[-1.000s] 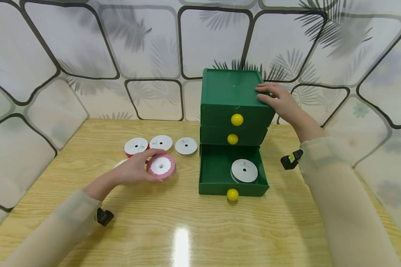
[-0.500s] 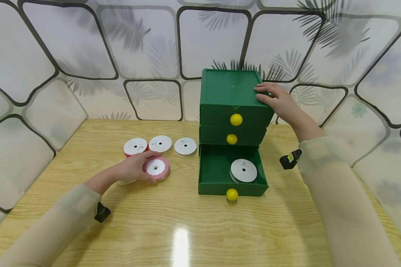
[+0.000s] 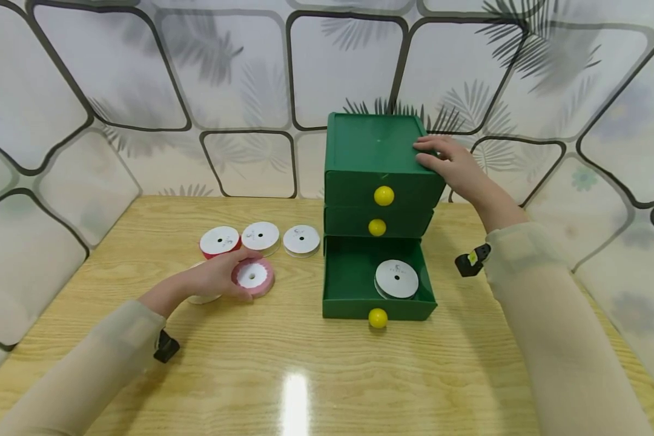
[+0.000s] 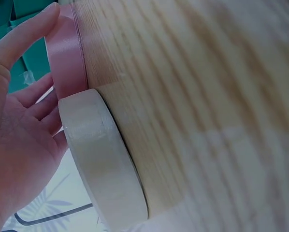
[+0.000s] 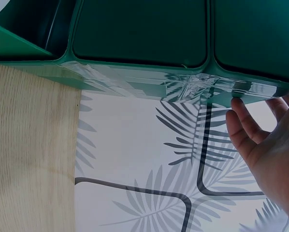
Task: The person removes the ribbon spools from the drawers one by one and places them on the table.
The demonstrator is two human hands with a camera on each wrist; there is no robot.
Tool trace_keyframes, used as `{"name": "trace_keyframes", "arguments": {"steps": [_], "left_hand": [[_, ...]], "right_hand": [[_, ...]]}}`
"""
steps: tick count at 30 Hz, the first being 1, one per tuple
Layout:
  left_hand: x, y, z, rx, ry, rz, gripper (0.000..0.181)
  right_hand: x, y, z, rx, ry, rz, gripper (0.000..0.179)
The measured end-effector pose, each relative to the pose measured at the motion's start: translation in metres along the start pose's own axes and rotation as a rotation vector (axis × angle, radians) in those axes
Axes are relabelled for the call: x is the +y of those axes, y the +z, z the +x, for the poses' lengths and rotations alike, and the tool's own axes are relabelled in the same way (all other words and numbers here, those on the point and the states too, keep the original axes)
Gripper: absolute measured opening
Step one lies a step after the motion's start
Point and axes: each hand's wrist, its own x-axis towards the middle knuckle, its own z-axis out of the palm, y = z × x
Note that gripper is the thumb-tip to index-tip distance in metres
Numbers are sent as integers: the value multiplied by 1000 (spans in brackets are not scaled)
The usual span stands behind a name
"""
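Observation:
My left hand [image 3: 218, 275] curves round a pink ribbon spool [image 3: 253, 277] lying flat on the table, fingers on its far side and thumb on its near side. In the left wrist view the thumb touches the pink ribbon [image 4: 67, 53]. A cream ribbon spool [image 4: 103, 159] lies against it, mostly under the hand in the head view. On the upper right edge of a green drawer cabinet [image 3: 378, 145] rests my right hand [image 3: 452, 162], fingers extended. The cabinet's bottom drawer [image 3: 349, 307] is pulled out, with a white-faced spool [image 3: 396, 279] inside.
Behind the left hand lie a red-ribbon spool [image 3: 220, 241] and two white-faced spools, one in the middle [image 3: 260, 236] and one nearer the cabinet [image 3: 301, 240]. Yellow knobs [image 3: 384, 195] stick out from the drawer fronts. A patterned wall covering [image 3: 240, 79] stands behind the wooden table [image 3: 240, 357].
My left hand has brought the pink ribbon spool left and down onto the table, beside the cream one. The right hand stays on the cabinet, and the drawer has not moved.

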Motion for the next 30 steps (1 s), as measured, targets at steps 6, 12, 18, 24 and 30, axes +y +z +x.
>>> {"name": "trace_keyframes", "arguments": {"steps": [6, 12, 18, 24, 30], "left_hand": [[1, 0, -1, 1, 14, 35, 81], [8, -4, -2, 34, 30, 51, 81], [20, -8, -4, 93, 57, -10, 75], [35, -7, -1, 130, 118, -135, 73], [57, 1, 8, 153, 136, -281, 68]], "right_hand": [[0, 1, -1, 6, 0, -3, 50], [-1, 1, -1, 3, 0, 4, 51], [-1, 0, -2, 6, -1, 6, 50], [0, 1, -1, 0, -1, 12, 51], [0, 1, -1, 1, -5, 17, 51]]}}
